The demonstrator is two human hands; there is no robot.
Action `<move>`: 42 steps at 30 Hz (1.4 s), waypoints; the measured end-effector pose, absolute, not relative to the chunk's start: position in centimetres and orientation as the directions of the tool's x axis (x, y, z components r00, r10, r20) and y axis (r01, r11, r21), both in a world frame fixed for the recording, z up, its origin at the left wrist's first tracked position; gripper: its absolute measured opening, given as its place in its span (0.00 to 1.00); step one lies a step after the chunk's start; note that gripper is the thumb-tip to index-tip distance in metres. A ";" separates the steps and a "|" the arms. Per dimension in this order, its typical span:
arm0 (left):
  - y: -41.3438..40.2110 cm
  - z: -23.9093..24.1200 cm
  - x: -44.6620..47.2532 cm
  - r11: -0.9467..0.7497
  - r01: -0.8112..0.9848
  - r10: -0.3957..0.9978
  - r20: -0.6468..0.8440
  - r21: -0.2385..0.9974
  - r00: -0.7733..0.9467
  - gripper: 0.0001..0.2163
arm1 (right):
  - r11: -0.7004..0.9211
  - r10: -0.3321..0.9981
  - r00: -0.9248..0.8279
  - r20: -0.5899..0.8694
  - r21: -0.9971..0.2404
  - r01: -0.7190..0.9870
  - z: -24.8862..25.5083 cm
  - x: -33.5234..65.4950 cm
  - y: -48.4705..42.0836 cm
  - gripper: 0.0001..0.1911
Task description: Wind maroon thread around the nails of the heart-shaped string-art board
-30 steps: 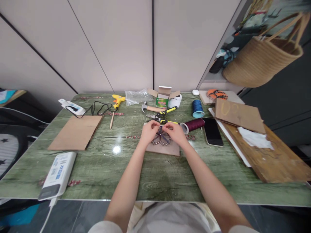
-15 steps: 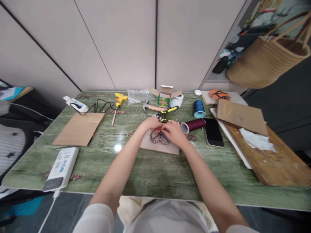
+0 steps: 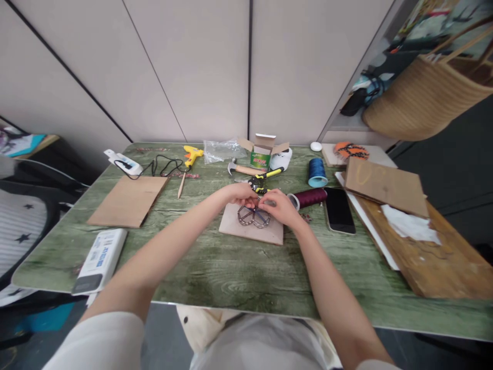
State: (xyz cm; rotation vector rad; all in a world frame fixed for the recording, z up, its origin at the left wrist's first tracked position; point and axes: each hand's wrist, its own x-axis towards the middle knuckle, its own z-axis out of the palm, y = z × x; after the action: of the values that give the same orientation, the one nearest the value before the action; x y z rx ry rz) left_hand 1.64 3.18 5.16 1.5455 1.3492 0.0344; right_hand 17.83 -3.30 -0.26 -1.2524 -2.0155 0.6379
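A pale flat board (image 3: 229,223) lies on the table in front of me, holding a dark, patterned outline of rounded loops (image 3: 254,222) crossed by thin dark lines. Over the far edge of that outline, my left hand (image 3: 242,194) is closed in a pinch. My right hand (image 3: 278,205) comes in from the other side, its fingers also pinched, close to the left fingertips. Whatever lies between the fingers is too small to name. Just beyond my hands are yellow-and-black pliers (image 3: 265,177), partly hidden. A maroon thread spool (image 3: 311,198) lies on its side by my right hand.
Behind the pliers are a hammer (image 3: 244,169) and an open green box (image 3: 260,159). On the right are a blue thread spool (image 3: 317,172), a phone (image 3: 339,209) and stacked boards (image 3: 442,257). Leftward are a yellow glue gun (image 3: 192,154), cardboard (image 3: 129,201) and a white power strip (image 3: 100,259).
My hands have drawn slightly apart, uncovering more of the looped outline. My left forearm has swung outward to the left, and the view has shifted a little.
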 end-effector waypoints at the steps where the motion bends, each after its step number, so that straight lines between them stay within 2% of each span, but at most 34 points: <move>1: 3.2 5.3 1.6 0.230 0.701 0.679 -0.628 0.675 0.382 0.06 | 0.414 0.908 -0.310 0.280 -0.698 0.584 -0.3 17.8 -3.3 0.04; 3: 3.1 5.5 1.5 0.335 0.681 0.581 -0.712 0.651 0.395 0.06 | 0.400 0.915 -0.299 0.270 -0.693 0.600 -0.3 17.8 -3.3 0.04; 4: 3.1 5.7 1.5 0.354 0.676 0.577 -0.720 0.646 0.386 0.06 | 0.393 0.918 -0.294 0.265 -0.691 0.606 -0.3 17.8 -3.4 0.04; 12: 2.9 5.7 2.0 0.388 0.703 0.570 -0.755 0.596 0.325 0.07 | 0.391 0.920 -0.282 0.271 -0.667 0.635 -0.4 17.4 -3.4 0.03; 18: 3.2 5.8 2.7 0.384 0.744 0.507 -0.798 0.547 0.325 0.08 | 0.410 0.912 -0.283 0.296 -0.650 0.641 -0.2 17.4 -3.5 0.03; 26: 3.3 4.5 2.6 0.340 0.689 0.608 -0.708 0.640 0.358 0.08 | 0.429 0.903 -0.323 0.283 -0.613 0.663 0.1 17.4 -3.7 0.05; 29: 3.2 3.9 2.3 0.322 0.678 0.642 -0.679 0.660 0.356 0.07 | 0.429 0.903 -0.330 0.277 -0.641 0.636 0.0 17.7 -3.5 0.06; 32: 2.8 3.6 2.2 0.188 0.691 0.730 -0.569 0.698 0.377 0.06 | 0.355 0.931 -0.288 0.223 -0.734 0.579 -0.4 18.2 -3.1 0.07; 36: 1.9 3.0 1.9 -0.078 0.737 0.839 -0.355 0.671 0.412 0.06 | 0.145 0.989 -0.104 0.104 -0.810 0.569 -1.3 18.6 -2.5 0.10; 39: 0.8 2.5 1.7 -0.165 0.754 0.899 -0.218 0.635 0.380 0.06 | 0.047 0.997 0.019 0.077 -0.765 0.643 -1.7 18.3 -2.3 0.10; 42: -0.3 2.2 1.8 -0.275 0.777 0.931 -0.044 0.567 0.362 0.08 | 0.032 0.990 0.074 0.119 -0.703 0.711 -1.8 18.0 -2.3 0.09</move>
State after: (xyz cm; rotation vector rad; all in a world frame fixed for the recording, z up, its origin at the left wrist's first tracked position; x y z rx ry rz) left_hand 1.77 -0.25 2.17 2.1270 1.4768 0.4075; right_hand 18.02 -2.33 -1.84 -1.7370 -1.6946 0.5783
